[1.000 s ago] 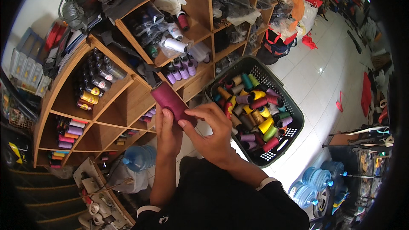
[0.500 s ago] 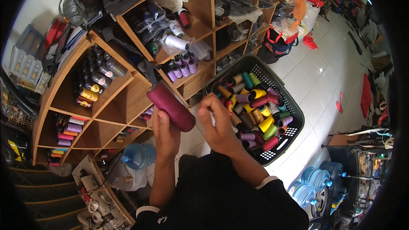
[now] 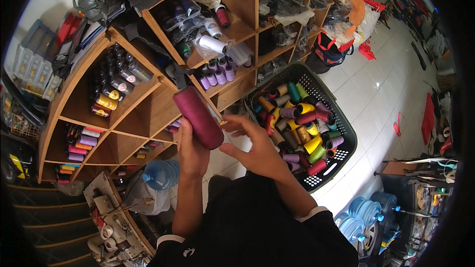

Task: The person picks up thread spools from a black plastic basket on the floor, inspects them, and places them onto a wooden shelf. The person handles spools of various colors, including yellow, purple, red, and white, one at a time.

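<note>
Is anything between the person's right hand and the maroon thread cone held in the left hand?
Nothing visible. The left hand grips the maroon thread cone from below, and the right hand is open just beside its lower end with only a small empty gap between them. The black basket lies off to the right.

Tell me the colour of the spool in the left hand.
Dark maroon; the spool shows best in the head view.

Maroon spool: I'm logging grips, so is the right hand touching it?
Cannot tell. In the head view the right hand fingertips reach beside the maroon spool; contact isn't plain.
</note>
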`<state>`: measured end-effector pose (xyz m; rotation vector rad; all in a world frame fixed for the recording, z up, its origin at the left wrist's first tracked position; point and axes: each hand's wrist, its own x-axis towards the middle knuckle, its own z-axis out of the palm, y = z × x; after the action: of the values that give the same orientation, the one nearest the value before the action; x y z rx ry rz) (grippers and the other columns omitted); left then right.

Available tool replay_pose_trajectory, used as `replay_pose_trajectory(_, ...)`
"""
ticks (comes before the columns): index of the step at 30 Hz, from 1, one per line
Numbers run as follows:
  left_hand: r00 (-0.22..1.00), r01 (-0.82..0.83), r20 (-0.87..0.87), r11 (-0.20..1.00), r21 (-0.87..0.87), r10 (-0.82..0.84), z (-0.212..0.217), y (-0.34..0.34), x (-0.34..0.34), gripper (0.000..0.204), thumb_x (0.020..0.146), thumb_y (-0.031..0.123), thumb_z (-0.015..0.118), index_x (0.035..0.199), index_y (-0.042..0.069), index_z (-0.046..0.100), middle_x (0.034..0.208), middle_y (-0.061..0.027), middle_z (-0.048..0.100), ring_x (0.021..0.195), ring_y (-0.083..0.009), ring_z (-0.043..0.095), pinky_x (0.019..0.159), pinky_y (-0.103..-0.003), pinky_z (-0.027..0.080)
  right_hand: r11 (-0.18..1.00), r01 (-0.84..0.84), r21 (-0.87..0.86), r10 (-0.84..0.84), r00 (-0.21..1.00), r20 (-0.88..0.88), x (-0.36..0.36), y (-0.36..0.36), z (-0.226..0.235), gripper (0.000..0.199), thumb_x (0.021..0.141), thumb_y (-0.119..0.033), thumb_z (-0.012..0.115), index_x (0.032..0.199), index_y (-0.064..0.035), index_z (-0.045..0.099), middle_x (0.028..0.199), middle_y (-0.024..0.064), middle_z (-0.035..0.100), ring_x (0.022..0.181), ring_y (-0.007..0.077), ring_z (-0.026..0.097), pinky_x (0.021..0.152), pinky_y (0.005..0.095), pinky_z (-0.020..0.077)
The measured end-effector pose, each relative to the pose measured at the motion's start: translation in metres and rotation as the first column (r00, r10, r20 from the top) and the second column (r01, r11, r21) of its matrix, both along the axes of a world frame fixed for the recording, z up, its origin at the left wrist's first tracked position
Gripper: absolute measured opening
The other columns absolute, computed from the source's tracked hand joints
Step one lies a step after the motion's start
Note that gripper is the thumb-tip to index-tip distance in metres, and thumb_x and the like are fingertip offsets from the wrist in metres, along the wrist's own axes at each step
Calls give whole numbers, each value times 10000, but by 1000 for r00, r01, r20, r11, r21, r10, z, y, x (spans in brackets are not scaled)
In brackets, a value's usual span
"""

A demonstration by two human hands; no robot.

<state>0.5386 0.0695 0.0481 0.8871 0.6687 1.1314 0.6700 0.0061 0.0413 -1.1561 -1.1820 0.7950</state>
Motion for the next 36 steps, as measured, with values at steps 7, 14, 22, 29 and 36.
replay_pose_trajectory(7,999,42,-22,991,126,-40,2,4,-5,596,986,483,325,1330,0,379,940,-75,548,848,-164,538,729,-315,453,986,-140,-85,138,990,-29,7,-4,-6,76,812,3,676,882,28,659,766,69,632,709,86,593,621,223,466)
replay_pose_trajectory(14,1000,20,-23,1000,18,-19,-10,8,-11,561,979,510,332,1238,25,444,882,-60,534,774,-141,509,650,-283,418,990,-140,-17,135,978,-156,21,-8,9,59,803,-1,695,846,27,666,777,56,624,684,68,553,580,206,417)
replay_pose_trajectory(22,764,-87,-507,842,533,399,-17,5,5,539,988,510,297,1081,16,493,861,-46,528,726,-108,503,664,-239,423,989,-93,114,107,987,-121,31,-12,42,70,806,-33,690,838,26,669,789,68,653,666,65,574,584,206,437)
replay_pose_trajectory(29,995,-84,-63,993,-79,79,-7,-1,9,617,920,610,379,1129,43,506,891,-34,522,781,-127,496,659,-266,427,989,-18,149,35,993,-115,22,-5,35,65,806,-29,699,790,12,651,724,51,628,608,49,523,535,192,377)
replay_pose_trajectory(36,981,127,164,980,-153,-102,-8,3,-4,583,932,576,397,1153,44,483,889,-61,517,760,-138,492,619,-287,424,989,-89,-120,56,966,-252,27,0,13,96,840,-71,675,847,24,674,737,34,641,598,48,551,544,195,420)
